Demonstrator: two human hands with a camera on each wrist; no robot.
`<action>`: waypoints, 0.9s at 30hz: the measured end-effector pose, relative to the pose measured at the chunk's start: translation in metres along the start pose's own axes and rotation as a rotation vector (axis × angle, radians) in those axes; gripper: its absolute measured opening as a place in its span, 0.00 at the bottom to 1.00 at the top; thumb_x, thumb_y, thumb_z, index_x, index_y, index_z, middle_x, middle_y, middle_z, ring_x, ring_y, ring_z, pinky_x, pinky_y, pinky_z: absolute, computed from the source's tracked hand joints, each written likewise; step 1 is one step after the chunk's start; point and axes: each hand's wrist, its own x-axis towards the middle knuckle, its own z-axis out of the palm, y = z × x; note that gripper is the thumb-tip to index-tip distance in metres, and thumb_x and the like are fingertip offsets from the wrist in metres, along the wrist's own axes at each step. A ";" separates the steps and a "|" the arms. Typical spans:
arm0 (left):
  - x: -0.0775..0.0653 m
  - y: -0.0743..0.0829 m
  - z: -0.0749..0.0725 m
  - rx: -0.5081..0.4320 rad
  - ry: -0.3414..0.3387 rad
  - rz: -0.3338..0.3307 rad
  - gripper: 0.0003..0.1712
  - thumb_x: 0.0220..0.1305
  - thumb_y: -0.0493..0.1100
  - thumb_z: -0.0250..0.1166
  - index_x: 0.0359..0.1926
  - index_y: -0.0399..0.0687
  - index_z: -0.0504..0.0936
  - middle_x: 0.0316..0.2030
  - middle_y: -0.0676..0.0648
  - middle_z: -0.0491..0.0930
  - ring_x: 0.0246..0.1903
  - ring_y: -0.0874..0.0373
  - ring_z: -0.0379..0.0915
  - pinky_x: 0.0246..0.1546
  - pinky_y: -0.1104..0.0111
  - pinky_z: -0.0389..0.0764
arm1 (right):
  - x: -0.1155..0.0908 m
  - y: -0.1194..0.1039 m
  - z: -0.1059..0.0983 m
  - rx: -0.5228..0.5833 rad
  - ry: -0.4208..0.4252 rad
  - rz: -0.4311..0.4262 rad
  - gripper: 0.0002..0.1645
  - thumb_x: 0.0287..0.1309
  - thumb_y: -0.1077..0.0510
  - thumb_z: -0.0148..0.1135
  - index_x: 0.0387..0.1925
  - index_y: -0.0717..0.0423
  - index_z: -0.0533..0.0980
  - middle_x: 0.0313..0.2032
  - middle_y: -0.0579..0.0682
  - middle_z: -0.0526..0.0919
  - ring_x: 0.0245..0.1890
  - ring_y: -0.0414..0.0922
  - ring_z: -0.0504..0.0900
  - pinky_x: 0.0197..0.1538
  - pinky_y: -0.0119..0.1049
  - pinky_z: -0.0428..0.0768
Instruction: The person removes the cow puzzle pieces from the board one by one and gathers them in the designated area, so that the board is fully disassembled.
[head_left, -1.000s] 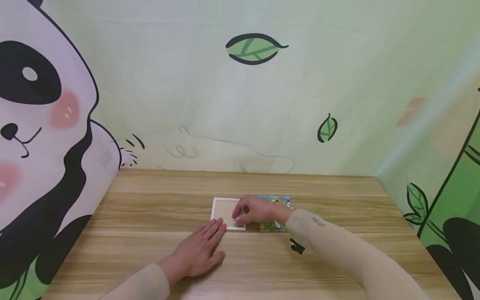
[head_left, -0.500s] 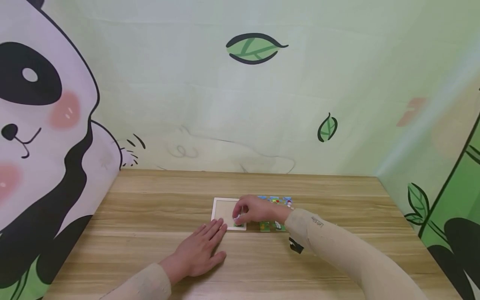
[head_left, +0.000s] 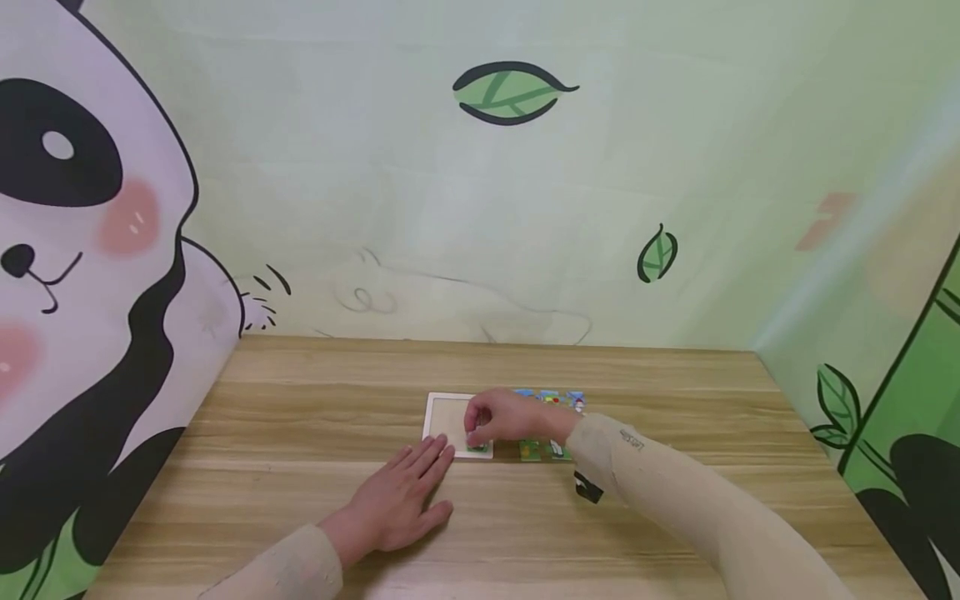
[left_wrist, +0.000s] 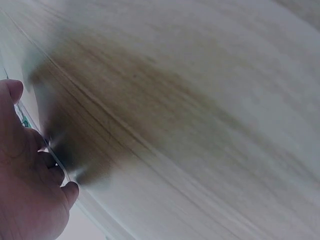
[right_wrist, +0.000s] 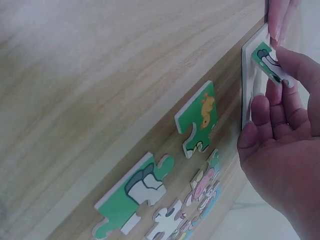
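My right hand pinches a puzzle piece between thumb and fingers, over the near right corner of a shallow white-rimmed puzzle tray. The piece is green and white with a grey shape on it, and stands slightly tilted. In the head view the fingers cover much of it. My left hand lies flat with straight fingers, the fingertips at the tray's near left edge. The left wrist view shows only part of this hand at its left border.
Several loose puzzle pieces lie right of the tray, partly under my right forearm. Among them are a green piece with an orange figure and a green-and-white one. The wooden table meets a printed wall behind.
The puzzle piece in my right hand has come down slightly at the tray's near right corner, showing less of itself beneath the fingers. My left hand stays in place.
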 end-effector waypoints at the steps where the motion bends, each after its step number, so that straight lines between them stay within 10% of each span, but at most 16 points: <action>1: 0.000 0.000 -0.001 -0.004 -0.005 -0.002 0.43 0.81 0.61 0.53 0.82 0.36 0.61 0.82 0.35 0.58 0.81 0.39 0.54 0.78 0.43 0.63 | 0.000 0.000 0.000 0.002 -0.002 -0.001 0.06 0.66 0.59 0.74 0.37 0.53 0.82 0.30 0.41 0.81 0.32 0.36 0.76 0.39 0.29 0.75; 27: 0.001 -0.005 0.009 0.023 0.061 0.026 0.43 0.82 0.63 0.50 0.81 0.36 0.62 0.81 0.35 0.60 0.80 0.39 0.57 0.77 0.44 0.64 | -0.036 -0.043 -0.036 -0.033 0.084 -0.135 0.06 0.65 0.57 0.74 0.36 0.51 0.81 0.32 0.41 0.81 0.34 0.38 0.76 0.39 0.30 0.76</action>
